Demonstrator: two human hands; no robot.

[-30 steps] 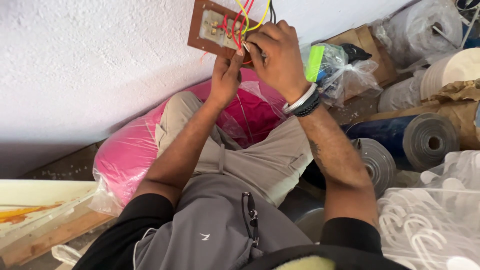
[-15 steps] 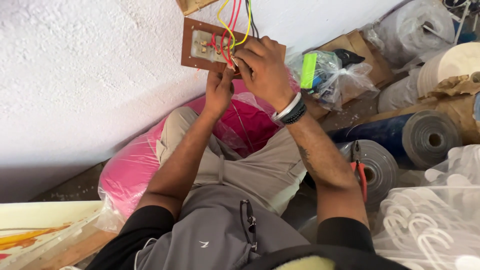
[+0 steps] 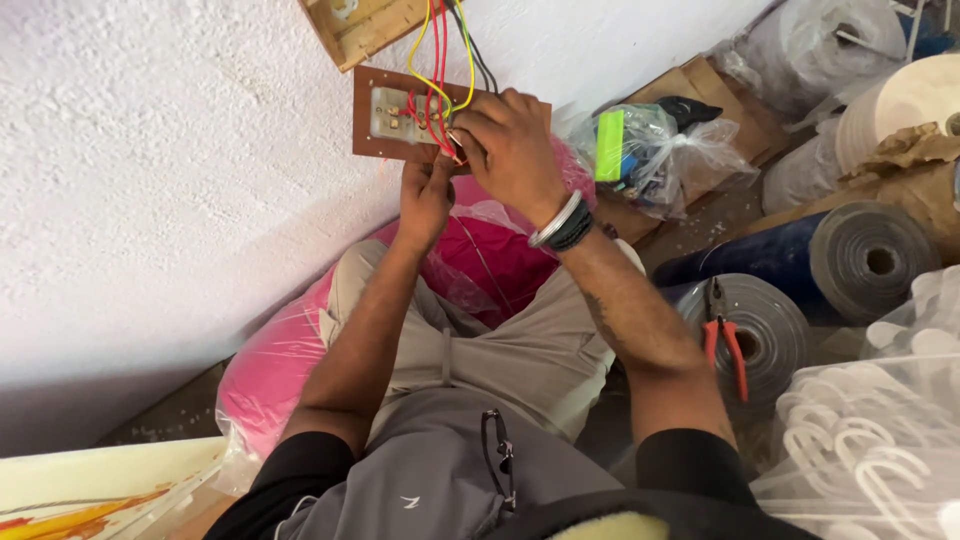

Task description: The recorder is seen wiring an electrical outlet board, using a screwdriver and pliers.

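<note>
You sit against a rough white wall (image 3: pixel 150 180), both hands raised to a brown switch board (image 3: pixel 375 95) that hangs off the wall on its own wiring, its back face turned toward you. Your left hand (image 3: pixel 425 195) is closed on the board's lower edge, propping it from below; your right hand (image 3: pixel 510 145) is pinched tight around the ends of the red wires (image 3: pixel 436 70) where they meet the pale switch block (image 3: pixel 392 112). Yellow wires (image 3: pixel 466 50) and a dark wire (image 3: pixel 476 50) run up out of the board to a wooden mounting box (image 3: pixel 360 30) above.

The board's weight appears to rest on your left hand and those few conductors, so a slip of that grip would likely drop the load onto the terminals and could pull a wire loose. The bundle is crowded, and your fingers cover the point of contact, so a stray strand touching a neighbouring terminal would be hard to notice. Whether the circuit is dead cannot be told from here; if it is live, bare fingers on the ends are the main hazard.

Red-handled pliers (image 3: pixel 728 345) lie well apart on a grey roll (image 3: pixel 765 330) by your right elbow, a stretch that would leave the board held by one hand. You perch on a pink plastic-wrapped bundle (image 3: pixel 270 370), an unsteady seat.
</note>
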